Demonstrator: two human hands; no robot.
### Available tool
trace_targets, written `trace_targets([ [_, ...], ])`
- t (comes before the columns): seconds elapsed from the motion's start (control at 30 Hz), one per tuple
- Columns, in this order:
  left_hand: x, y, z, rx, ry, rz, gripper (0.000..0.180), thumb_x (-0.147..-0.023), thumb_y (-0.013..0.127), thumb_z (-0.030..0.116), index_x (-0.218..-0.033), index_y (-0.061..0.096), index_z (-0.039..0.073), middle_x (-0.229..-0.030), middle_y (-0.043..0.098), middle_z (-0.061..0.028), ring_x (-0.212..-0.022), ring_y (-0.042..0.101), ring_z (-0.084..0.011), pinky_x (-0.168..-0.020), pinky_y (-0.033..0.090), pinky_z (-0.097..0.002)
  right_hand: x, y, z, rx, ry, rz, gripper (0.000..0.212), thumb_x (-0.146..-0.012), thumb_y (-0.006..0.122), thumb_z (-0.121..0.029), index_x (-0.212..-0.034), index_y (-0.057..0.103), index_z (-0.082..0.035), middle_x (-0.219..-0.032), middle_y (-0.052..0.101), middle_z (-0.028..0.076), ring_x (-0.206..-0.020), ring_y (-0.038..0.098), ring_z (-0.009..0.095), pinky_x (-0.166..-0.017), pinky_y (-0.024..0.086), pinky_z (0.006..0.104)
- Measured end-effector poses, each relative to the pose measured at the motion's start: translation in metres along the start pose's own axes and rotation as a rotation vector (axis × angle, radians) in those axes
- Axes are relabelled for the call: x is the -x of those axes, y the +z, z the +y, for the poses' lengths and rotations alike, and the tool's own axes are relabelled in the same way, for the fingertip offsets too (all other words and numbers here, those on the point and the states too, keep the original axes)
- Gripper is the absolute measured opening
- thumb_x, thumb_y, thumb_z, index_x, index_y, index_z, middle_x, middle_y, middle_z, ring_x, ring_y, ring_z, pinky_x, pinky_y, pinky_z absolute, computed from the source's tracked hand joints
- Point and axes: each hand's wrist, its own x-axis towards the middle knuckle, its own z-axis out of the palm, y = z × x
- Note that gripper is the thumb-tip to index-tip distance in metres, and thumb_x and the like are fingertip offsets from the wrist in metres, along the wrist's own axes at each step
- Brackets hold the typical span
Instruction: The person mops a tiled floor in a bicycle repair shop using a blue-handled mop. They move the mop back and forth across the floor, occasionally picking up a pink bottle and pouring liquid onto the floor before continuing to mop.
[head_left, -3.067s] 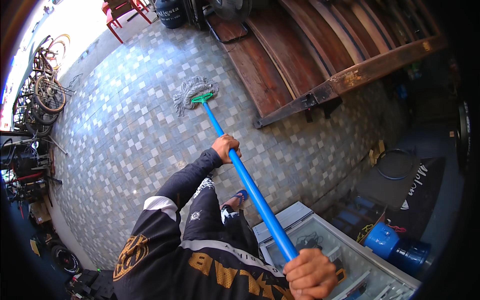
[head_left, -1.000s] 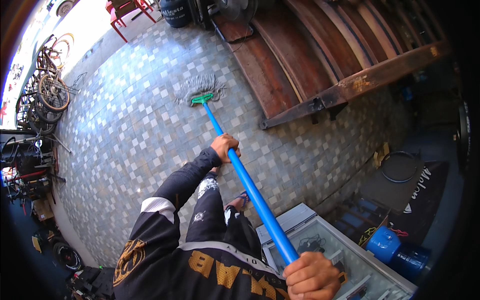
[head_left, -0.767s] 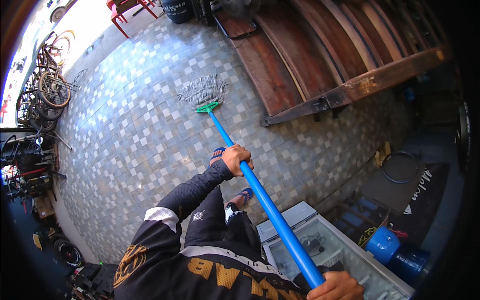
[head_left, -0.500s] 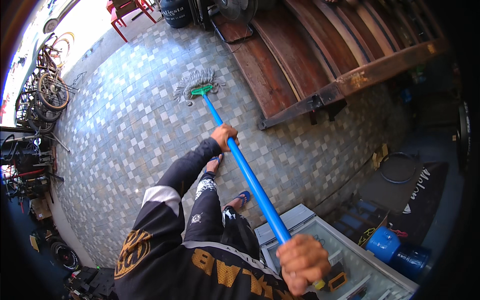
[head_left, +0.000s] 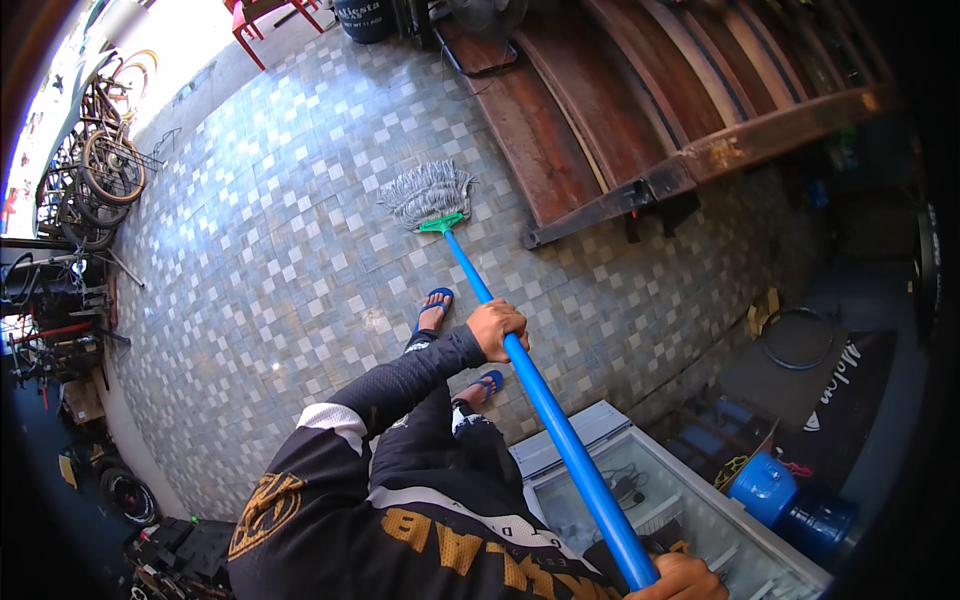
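Mop head nearer sandalled feet than before.

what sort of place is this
Probably a bicycle shop or workshop, open to the outdoors: bicycles are crowded at upper left, a tyre sits at lower left, and a glass-topped case stands at lower right.

Prob. bike shop/wkshp: several bikes, tyre, glass-top case, tiled flr.
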Motion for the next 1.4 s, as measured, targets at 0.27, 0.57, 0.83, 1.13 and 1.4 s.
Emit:
trace_targets([
  [0.27,-0.061,-0.065,-0.129,-0.108,0.057,0.033,0.025,-0.066,0.073,0.017,-0.061,0.05,0.009,-0.061,0.055,-0.0113,-0.063,0.058,-0.0371,-0.063,0.046,-0.0468,0.013,0.008,0.124,-0.069,0.109,-0.074,0.022,-0.083,0.062,-0.008,-0.065,0.049,-0.006,-0.053,0.052,0.003,-0.04,0.049,0.017,-0.045,0.048,0.0324],
  [0.57,-0.077,-0.004,-0.112,-0.126,0.068,-0.02,0.02,-0.072,0.072,0.016,-0.068,0.053,0.008,-0.072,0.056,-0.013,-0.076,0.057,-0.0372,-0.072,0.044,-0.0478,0.047,-0.045,0.07,0.085,0.216,-0.313,0.019,-0.083,0.065,-0.007,-0.07,0.052,-0.006,-0.056,0.056,0.003,-0.046,0.056,0.018,-0.054,0.056,0.0355],
  [0.83,-0.026,0.136,0.059,0.053,0.083,-0.221,0.017,-0.074,0.074,0.022,-0.074,0.062,0.01,-0.078,0.062,-0.0107,-0.083,0.062,-0.0353,-0.078,0.048,-0.0459,0.056,-0.064,-0.11,0.188,0.218,-0.011,0.016,-0.078,0.064,-0.012,-0.069,0.051,-0.009,-0.054,0.053,0.004,-0.044,0.051,0.017,-0.049,0.05,0.034],
  [1.13,-0.075,0.077,0.032,-0.03,0.014,-0.223,0.019,-0.085,0.071,0.023,-0.079,0.057,0.011,-0.078,0.061,-0.0086,-0.084,0.064,-0.0304,-0.081,0.048,-0.0436,-0.003,-0.089,-0.034,0.042,0.1,-0.169,0.016,-0.077,0.063,-0.005,-0.069,0.05,-0.011,-0.054,0.053,0.001,-0.043,0.053,0.013,-0.05,0.051,0.0314],
  [1.4,-0.181,-0.044,-0.147,-0.125,-0.054,-0.11,0.019,-0.072,0.075,0.022,-0.076,0.06,0.012,-0.082,0.063,-0.0092,-0.088,0.062,-0.0333,-0.077,0.047,-0.0454,-0.057,-0.08,0.168,-0.085,0.039,-0.137,0.017,-0.079,0.063,-0.004,-0.068,0.051,-0.008,-0.054,0.055,0.004,-0.046,0.055,0.016,-0.052,0.052,0.0321],
])
